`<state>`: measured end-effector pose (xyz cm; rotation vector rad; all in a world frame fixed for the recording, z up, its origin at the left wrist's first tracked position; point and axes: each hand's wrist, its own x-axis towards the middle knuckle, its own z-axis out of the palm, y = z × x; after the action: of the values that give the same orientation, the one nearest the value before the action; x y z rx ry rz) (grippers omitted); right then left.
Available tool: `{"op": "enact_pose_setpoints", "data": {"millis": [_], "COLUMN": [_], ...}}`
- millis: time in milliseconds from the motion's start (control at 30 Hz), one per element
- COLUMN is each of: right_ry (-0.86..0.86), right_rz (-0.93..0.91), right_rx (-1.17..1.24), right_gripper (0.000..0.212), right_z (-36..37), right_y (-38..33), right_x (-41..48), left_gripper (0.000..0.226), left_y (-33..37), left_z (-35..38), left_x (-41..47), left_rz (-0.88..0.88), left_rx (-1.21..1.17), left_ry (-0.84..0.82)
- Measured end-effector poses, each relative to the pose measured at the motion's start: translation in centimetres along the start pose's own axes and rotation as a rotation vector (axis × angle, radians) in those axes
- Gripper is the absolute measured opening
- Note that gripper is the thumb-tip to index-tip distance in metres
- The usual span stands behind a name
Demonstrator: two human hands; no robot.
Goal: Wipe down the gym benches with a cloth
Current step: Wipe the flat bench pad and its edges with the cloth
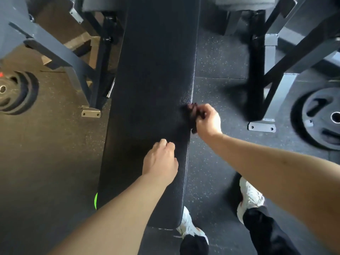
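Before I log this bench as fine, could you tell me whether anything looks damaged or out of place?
Nothing stands out: the bench pad shows no tears or spills, and the right hand holds the cloth at its right edge.

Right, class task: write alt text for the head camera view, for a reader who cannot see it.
Seen from above, a person's right hand grips a dark cloth at the right edge of a long black bench pad, while the left hand rests loosely curled on the pad. Grey rack frames and weight plates flank it.
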<state>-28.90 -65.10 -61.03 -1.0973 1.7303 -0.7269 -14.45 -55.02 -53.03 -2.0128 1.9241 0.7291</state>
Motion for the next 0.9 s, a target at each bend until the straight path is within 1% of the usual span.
{"op": "enact_pose_setpoints", "data": {"millis": [33,100,167,200,300,367,433,500,567,633,733,800,900], "right_ry": [0.025,0.058,0.049,0.036,0.013,-0.046,-0.139,-0.161,-0.097,-0.025,0.056,0.086,0.098], "right_rz": [0.021,0.037,0.045,0.053,0.120,0.190,0.254,0.262,0.228,0.194,0.163,0.179,0.209], "right_rx": [0.032,0.000,-0.049,-0.066,-0.042,0.001,0.004,0.020,0.040,0.051,0.039,0.086,0.112], "right_gripper": [0.029,0.018,0.008,0.007,0.018,0.026,0.029,0.028,0.030,0.037,0.040,0.040,0.039], "right_z": [0.2,0.9,1.5,1.7,2.0,2.1,1.9,1.5,1.7,2.2,2.6,2.8,2.9], "right_y": [-0.5,0.0,1.4,2.5,6.0,8.4,10.2,10.5,9.1,7.3,5.9,5.5,6.3], "right_x": [1.1,1.7,0.4,-0.7,-5.7,-9.6,-13.4,-15.2,-14.3,-11.2,-7.1,-7.3,-11.0], "left_gripper": [0.029,0.032,0.034,0.033,0.028,0.027,0.029,0.031,0.035,0.038,0.039,0.035,0.036], "left_y": [0.2,0.6,1.1,1.2,1.6,1.3,0.9,0.6,0.2,0.0,-0.4,-0.5,-0.3], "left_z": [0.0,0.5,1.0,1.4,2.3,2.8,3.3,3.9,4.4,5.1,5.7,5.8,6.2], "left_x": [0.0,0.0,-0.3,-0.4,-1.1,-1.6,-2.3,-2.9,-3.5,-3.9,-4.0,-3.8,-4.3], "left_rz": [-0.001,0.000,-0.001,0.000,0.005,0.013,0.024,0.037,0.050,0.073,0.088,0.081,0.067], "left_rx": [0.000,0.003,0.009,0.009,0.012,0.016,0.006,0.003,0.005,0.003,0.023,0.018,0.001], "left_ry": [-0.001,-0.013,-0.026,-0.027,-0.029,-0.031,-0.043,-0.033,-0.012,0.002,0.016,0.027,0.038]}}
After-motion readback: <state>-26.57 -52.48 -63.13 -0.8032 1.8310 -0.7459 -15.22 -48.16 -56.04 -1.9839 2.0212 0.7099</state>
